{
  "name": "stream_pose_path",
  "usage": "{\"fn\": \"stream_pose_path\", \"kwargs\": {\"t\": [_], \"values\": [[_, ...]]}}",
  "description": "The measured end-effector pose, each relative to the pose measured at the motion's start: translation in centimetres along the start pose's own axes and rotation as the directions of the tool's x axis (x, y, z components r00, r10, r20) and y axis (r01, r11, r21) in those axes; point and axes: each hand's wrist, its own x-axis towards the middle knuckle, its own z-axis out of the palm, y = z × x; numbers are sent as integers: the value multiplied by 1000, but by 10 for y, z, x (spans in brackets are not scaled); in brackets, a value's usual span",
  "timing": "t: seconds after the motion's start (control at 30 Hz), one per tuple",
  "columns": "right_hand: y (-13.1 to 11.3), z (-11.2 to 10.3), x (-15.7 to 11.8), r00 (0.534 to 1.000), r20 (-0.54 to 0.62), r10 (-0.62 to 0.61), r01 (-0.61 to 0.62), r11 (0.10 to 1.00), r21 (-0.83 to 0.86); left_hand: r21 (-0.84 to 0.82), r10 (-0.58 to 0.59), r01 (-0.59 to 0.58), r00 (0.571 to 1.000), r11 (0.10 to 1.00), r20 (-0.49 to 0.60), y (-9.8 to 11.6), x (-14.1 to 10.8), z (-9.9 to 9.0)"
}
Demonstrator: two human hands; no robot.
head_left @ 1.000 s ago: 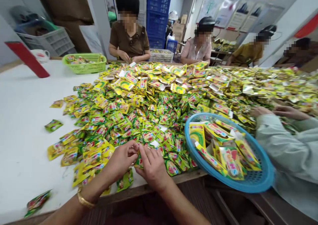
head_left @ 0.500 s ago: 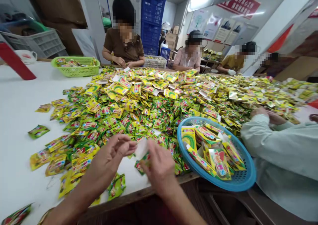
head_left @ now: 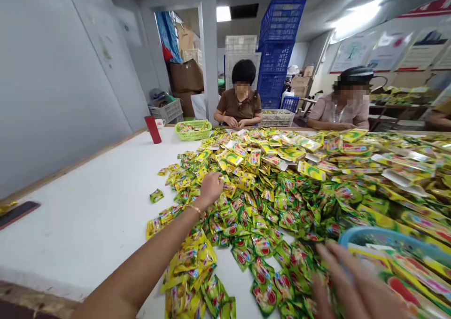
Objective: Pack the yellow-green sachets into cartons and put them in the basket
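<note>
My left hand (head_left: 211, 186) reaches far over the heap, its fingers curled down at the yellow packets (head_left: 246, 182); whatever they hold is hidden. My right hand (head_left: 352, 281) is blurred at the lower right, fingers spread, beside the blue basket (head_left: 394, 237) of yellow boxes. Green packets (head_left: 262, 244) with red fruit pictures lie between my hands. Flat yellow boxes (head_left: 312, 170) are piled behind the packets.
A green basket (head_left: 193, 133) and a red object (head_left: 152, 130) stand at the back left. A phone-like dark object (head_left: 17, 214) lies at the left edge. Two people (head_left: 239, 104) sit across the table, with stacked blue crates (head_left: 275, 51) behind.
The view has swung left. My left hand has moved forward onto the yellow packets. My right hand has let go of the packet and white piece and opened near the blue basket.
</note>
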Motion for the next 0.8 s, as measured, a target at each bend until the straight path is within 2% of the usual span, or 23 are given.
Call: {"fn": "stream_pose_path", "kwargs": {"t": [0.1, 0.2, 0.3, 0.37, 0.47, 0.53, 0.6, 0.67, 0.7, 0.73, 0.8], "values": [[-34, 44, 0, 980, -9, -199, 199, 977, 84, 45, 0, -1, 1000, 999, 23, 11, 52, 12], [-49, 90, -11, 979, -60, -196, 203, 969, 143, 93, 56, -60, 997, 994, 45, 25, 93, 27], [-50, 118, -23, 980, -61, -191, 199, 958, 204, 144, 93, -105, 991, 984, 92, 35, 119, 42], [-49, 123, -28, 985, -22, -171, 171, 952, 253, 173, 64, -82, 992, 981, 109, 39, 130, 53], [-51, 117, -29, 998, 43, -37, 21, 946, 323, 201, 16, -32, 997, 979, 80, 44, 135, 64], [-54, 112, -28, 996, 56, 73, -89, 920, 381, 210, 16, -28, 998, 977, 56, 48, 127, 63], [-58, 107, -25, 981, 73, 179, -192, 855, 482, 181, 63, -63, 998, 982, 4, 53, 104, 55], [-61, 103, -21, 932, 175, 317, -355, 702, 617, 64, 192, -186, 976, 980, -103, 61, 61, 46], [-62, 100, -19, 878, 280, 389, -467, 560, 685, -39, 295, -306, 939, 951, -176, 65, 32, 42], [-62, 98, -17, 796, 406, 449, -577, 361, 732, -139, 388, -418, 899, 898, -204, 68, -1, 39], [-60, 93, -11, 578, 677, 455, -702, -144, 697, -282, 528, -543, 839, 791, -135, 74, -69, 36]]}}
